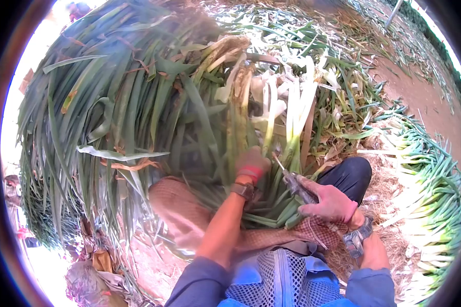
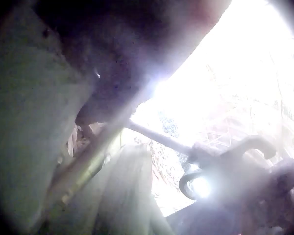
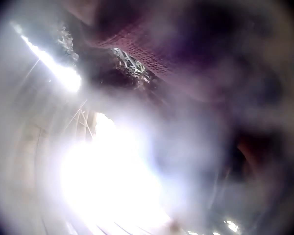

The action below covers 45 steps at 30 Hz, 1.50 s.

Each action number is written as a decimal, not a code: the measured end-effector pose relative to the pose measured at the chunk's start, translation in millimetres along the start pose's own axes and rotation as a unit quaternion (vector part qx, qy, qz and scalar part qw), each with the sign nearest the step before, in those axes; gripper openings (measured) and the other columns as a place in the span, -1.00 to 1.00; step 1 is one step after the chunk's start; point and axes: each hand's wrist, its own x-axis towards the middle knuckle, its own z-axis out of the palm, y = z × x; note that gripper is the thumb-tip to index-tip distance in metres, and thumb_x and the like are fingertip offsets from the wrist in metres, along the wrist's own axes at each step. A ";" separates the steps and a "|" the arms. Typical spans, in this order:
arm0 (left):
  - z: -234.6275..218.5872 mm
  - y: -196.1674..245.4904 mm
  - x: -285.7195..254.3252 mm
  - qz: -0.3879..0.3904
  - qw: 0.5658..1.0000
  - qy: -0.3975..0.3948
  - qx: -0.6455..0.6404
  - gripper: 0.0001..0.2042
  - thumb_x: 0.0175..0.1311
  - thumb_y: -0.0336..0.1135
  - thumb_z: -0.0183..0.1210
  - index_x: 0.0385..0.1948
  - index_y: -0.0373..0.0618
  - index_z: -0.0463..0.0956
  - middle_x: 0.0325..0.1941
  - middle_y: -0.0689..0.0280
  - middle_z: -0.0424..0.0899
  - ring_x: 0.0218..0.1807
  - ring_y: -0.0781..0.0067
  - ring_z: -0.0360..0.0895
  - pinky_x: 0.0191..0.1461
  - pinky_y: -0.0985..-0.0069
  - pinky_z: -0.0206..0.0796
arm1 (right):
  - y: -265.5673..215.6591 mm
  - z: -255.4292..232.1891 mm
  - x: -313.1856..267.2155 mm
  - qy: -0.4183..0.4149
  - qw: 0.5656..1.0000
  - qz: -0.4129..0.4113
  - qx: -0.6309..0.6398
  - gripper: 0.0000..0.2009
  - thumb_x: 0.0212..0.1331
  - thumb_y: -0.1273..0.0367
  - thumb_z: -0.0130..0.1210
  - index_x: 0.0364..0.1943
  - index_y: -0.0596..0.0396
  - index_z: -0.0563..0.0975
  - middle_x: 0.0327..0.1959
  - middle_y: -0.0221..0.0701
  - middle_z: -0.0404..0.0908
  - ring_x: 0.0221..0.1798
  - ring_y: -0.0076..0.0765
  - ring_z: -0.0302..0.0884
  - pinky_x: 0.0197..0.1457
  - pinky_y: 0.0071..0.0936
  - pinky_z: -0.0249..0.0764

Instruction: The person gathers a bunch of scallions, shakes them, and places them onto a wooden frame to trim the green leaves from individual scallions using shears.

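Note:
In the head view my gloved left hand (image 1: 252, 161) grips a green onion (image 1: 270, 125) by its green part, with the white end pointing away from me. My gloved right hand (image 1: 333, 200) holds an air blow gun (image 1: 298, 185), its thin metal nozzle (image 1: 278, 161) aimed toward the held stalk. The left wrist view shows the gun's hooked body (image 2: 235, 171) and a pale stalk (image 2: 83, 166) below the dark glove. Glare fills most of the right wrist view, where knitted glove fabric (image 3: 147, 54) shows. More white-stemmed green onions (image 1: 301, 110) lie just beyond the hands.
A tall heap of untrimmed green onions (image 1: 118, 92) rises at the left. Cleaned ones (image 1: 420, 204) lie in a long row at the right. Stripped leaves (image 1: 343, 97) cover the ground ahead. My bent knees (image 1: 351, 176) flank the work, and a cloth sack (image 1: 89, 284) sits lower left.

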 end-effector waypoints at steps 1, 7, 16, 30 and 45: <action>-1.4 0.1 3.1 -0.001 1.000 0.000 -0.001 -0.69 0.04 -0.15 0.31 -0.22 -0.08 0.79 -0.17 -0.03 0.81 -0.03 -0.11 0.76 0.11 0.11 0.55 | -0.9 -1.2 1.6 0.016 1.000 0.016 -0.010 -0.10 0.17 -0.03 0.32 0.56 0.10 0.31 0.05 0.16 0.71 0.10 0.22 0.72 0.23 -0.11 0.58; -7.3 0.0 9.9 0.011 1.000 -0.026 -0.006 -0.62 -0.04 -0.12 0.37 -0.17 -0.06 0.82 -0.21 0.03 0.83 -0.09 0.00 0.78 0.07 0.19 0.56 | 6.4 -16.4 64.8 0.076 0.991 0.092 -0.063 -0.11 0.15 0.00 0.29 0.61 -0.06 0.27 -0.09 0.11 0.75 -0.02 0.20 0.74 0.16 -0.11 0.62; -21.0 -13.3 3.4 0.008 0.995 -0.046 -0.086 -0.55 -0.02 -0.08 0.40 -0.07 -0.08 0.80 -0.17 0.05 0.84 -0.06 0.02 0.78 0.09 0.20 0.57 | 12.3 -58.1 187.1 0.129 0.974 0.153 -0.105 -0.14 0.14 0.03 0.27 0.60 -0.12 0.31 -0.01 0.09 0.76 0.05 0.15 0.75 0.23 -0.11 0.59; 8.3 -25.3 12.8 -0.025 0.993 -0.051 -0.103 -0.44 -0.01 -0.11 0.40 0.10 -0.13 0.73 -0.02 -0.01 0.82 0.03 -0.05 0.77 0.14 0.17 0.56 | 29.4 -22.4 100.8 0.089 0.990 0.106 -0.015 -0.14 0.12 0.09 0.36 0.57 -0.03 0.35 0.15 0.05 0.72 0.11 0.07 0.73 0.29 -0.25 0.55; 21.2 -53.9 23.6 -0.058 0.942 -0.131 -0.305 -0.34 0.02 -0.36 0.52 0.25 -0.39 0.58 -0.13 0.26 0.81 -0.33 0.52 0.68 -0.22 0.51 0.57 | 0.2 -61.4 24.6 -0.132 0.937 0.138 0.294 0.00 0.12 0.19 0.43 0.61 0.31 0.18 0.44 -0.23 0.41 0.38 -0.36 0.42 0.51 -0.53 0.27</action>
